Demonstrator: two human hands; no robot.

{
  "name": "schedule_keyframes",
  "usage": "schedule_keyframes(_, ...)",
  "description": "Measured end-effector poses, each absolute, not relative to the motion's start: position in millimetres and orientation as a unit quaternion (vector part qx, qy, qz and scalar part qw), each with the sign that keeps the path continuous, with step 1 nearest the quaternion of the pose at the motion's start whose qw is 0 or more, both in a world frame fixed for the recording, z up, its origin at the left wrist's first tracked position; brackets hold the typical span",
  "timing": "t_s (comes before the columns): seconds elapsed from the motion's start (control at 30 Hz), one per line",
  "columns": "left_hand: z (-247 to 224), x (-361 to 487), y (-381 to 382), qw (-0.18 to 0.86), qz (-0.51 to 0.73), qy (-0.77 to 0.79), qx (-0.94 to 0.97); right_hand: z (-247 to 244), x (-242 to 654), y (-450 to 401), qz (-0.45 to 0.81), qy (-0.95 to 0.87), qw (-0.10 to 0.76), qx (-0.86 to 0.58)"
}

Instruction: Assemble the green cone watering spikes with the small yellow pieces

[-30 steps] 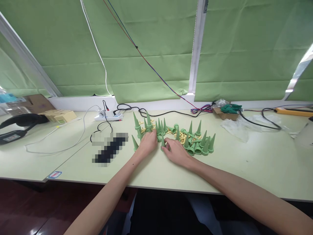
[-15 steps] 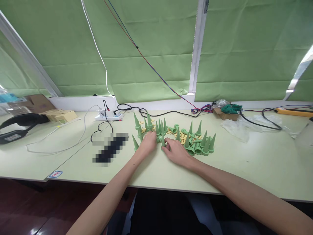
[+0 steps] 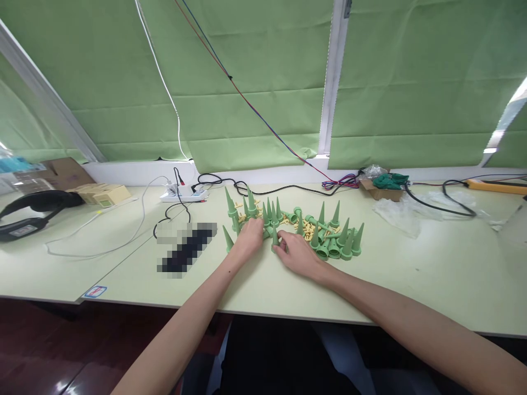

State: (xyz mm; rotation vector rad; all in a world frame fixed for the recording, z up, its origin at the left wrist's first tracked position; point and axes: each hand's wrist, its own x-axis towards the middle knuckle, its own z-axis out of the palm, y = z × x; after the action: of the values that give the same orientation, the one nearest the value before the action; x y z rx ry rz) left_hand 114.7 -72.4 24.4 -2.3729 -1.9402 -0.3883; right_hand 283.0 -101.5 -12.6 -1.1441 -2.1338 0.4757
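My right hand (image 3: 300, 253) has its thumb and fingertips closed around an upright green plastic spike (image 3: 275, 235) standing on the table. Close by on the left, my left hand (image 3: 250, 237) is curled with its fingers together. Its fingertips are turned away, so whatever it grips is hidden. Several more cone-shaped green spikes (image 3: 357, 239) stand point up to the right of my right hand. Others lie on their sides with hollow ends (image 3: 334, 251) showing. Behind and left of my left hand stand further green spikes (image 3: 229, 202). Small yellow plastic pieces (image 3: 308, 230) are heaped among them.
A pixelated dark patch (image 3: 187, 248) covers something left of the spikes. Farther back sits a white power strip (image 3: 184, 193) with black cables. At right are a small cardboard box (image 3: 381, 190) and clear plastic bags (image 3: 397, 215). Headphones (image 3: 37, 211) lie far left.
Both hands stay almost where they were, with the right still on the same spike. The view has shifted very slightly.
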Motion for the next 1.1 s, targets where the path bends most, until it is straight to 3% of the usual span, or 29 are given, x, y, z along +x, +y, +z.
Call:
schedule_keyframes(0.33,33,121,-76,0.052,-0.212,-0.590,-0.777,-6,284,-105,0.202,-0.817,0.325,-0.430)
schedule_keyframes(0.57,46,114,-107,-0.027,-0.336,-0.554,-0.761,-3,284,-107,0.219,-0.820,0.317,-0.422)
schedule_keyframes(0.87,16,119,-133,-0.077,-0.533,-0.503,-0.676,-4,285,-108,0.237,-0.814,0.329,-0.416)
schedule_keyframes(1.1,10,126,-141,-0.097,-0.508,-0.497,-0.697,-2,283,-113,0.196,-0.811,0.366,-0.412)
